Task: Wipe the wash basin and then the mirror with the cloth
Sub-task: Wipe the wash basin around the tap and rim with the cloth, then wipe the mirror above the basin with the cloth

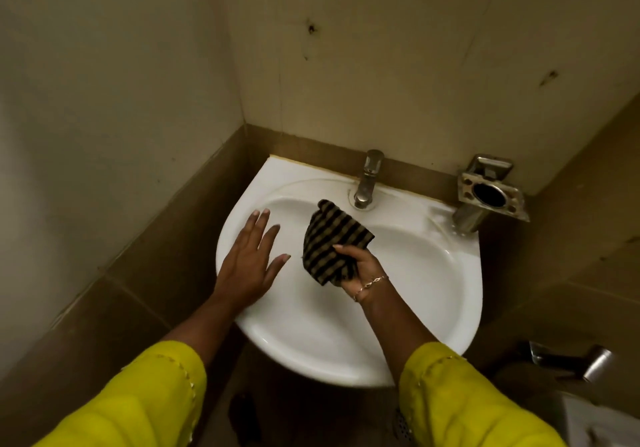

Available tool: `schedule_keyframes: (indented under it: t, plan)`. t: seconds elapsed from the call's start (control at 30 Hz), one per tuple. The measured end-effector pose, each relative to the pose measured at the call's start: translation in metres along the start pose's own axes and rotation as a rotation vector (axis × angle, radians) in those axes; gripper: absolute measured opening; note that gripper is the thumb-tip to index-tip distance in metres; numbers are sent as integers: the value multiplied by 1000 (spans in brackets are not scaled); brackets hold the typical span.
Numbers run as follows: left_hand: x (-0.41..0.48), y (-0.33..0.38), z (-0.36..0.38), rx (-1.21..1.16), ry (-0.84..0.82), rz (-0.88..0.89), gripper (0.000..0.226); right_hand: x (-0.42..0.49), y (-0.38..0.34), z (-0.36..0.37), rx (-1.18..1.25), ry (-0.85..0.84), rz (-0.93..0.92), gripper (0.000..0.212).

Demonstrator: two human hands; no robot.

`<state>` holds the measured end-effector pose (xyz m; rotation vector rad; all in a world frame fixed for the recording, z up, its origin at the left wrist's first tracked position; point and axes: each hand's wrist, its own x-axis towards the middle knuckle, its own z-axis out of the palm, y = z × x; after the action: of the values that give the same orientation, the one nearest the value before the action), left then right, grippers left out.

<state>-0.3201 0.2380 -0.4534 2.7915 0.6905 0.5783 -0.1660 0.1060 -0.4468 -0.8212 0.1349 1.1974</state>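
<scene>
A white wash basin is fixed in the corner of a tiled wall. My right hand grips a dark cloth with tan stripes over the middle of the bowl, the cloth standing up from my fingers toward the tap. My left hand lies with straight spread fingers on the basin's left rim. The mirror is not in view.
A steel tap stands at the back of the basin. A steel holder is mounted on the wall at the back right. Another metal fitting sticks out low on the right. Walls close in at left and back.
</scene>
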Motion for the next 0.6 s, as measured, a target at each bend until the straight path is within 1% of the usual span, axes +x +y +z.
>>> schedule_keyframes:
  t: [0.13, 0.2, 0.23, 0.4, 0.5, 0.6]
  plan:
    - [35, 19, -38, 10, 110, 107, 68, -9, -14, 41, 83, -73, -70, 42]
    - [55, 29, -61, 23, 167, 161, 67, -14, -24, 62, 131, -134, -116, 55]
    - [67, 34, -73, 39, 197, 191, 66, -17, -30, 74, 136, -175, -139, 56]
    - [116, 54, -146, 122, 397, 285, 65, -42, -68, 141, 110, -440, -231, 59]
    - [137, 68, -189, 138, 509, 313, 65, -65, -89, 180, 75, -484, -298, 47]
    - [155, 85, -229, 122, 610, 344, 65, -88, -110, 219, 80, -541, -361, 44]
